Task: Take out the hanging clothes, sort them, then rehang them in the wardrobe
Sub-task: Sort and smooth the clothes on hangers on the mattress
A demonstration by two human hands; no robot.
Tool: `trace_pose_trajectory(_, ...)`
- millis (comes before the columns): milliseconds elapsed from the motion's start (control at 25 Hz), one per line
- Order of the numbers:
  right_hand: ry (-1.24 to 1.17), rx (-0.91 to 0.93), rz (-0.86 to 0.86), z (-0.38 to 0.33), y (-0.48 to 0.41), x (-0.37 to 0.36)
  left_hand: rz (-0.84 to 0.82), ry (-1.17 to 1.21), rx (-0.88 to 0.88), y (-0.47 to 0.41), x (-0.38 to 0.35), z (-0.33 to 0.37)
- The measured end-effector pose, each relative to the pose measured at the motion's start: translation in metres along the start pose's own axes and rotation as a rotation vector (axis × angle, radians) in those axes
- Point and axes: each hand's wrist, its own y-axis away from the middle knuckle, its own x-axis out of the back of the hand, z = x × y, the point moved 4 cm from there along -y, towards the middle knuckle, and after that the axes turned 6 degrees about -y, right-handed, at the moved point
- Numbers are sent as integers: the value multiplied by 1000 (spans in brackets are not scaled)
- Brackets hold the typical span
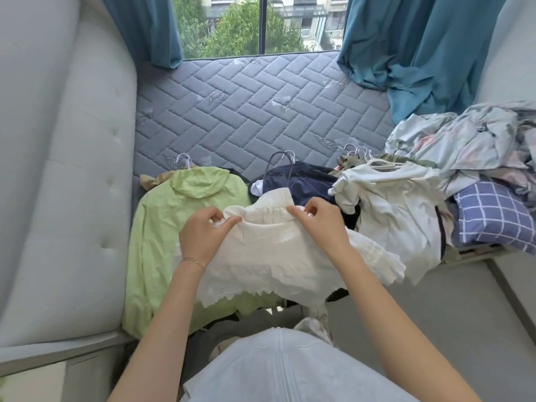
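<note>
**White skirt in hand, sorting under way**

White ruffled skirt (290, 256) hangs between both hands, over the near edge of the mattress (246, 111). The left hand (203, 236) pinches one end of the elastic waistband, the right hand (319, 221) pinches the other end, fingers closed on the cloth. Left of the left hand lies a green jacket (174, 221) on a hanger. Just beyond the hands sits a navy garment (301, 181), and right of the right hand a white pile (391, 204) with several hangers. Clothes look to be out of the wardrobe and grouped into heaps; rehanging seems not yet begun. Farther off, the grey quilted mattress lies bare, with crumpled bedding (475, 146) to the right, teal curtains (420, 47) and a window (261, 24) beyond.
</note>
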Motion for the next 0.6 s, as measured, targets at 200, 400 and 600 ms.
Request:
trace_pose_trajectory(200,54,43,-155,44,-62,53,17,73,136,-1,-76,46)
trace_pose_trajectory(400,53,40,-208,83,-114,84,28,109,169,-17,-133,84)
trace_pose_trajectory(600,53,55,-158,104,-183,81,29,125,162,-74,-187,88)
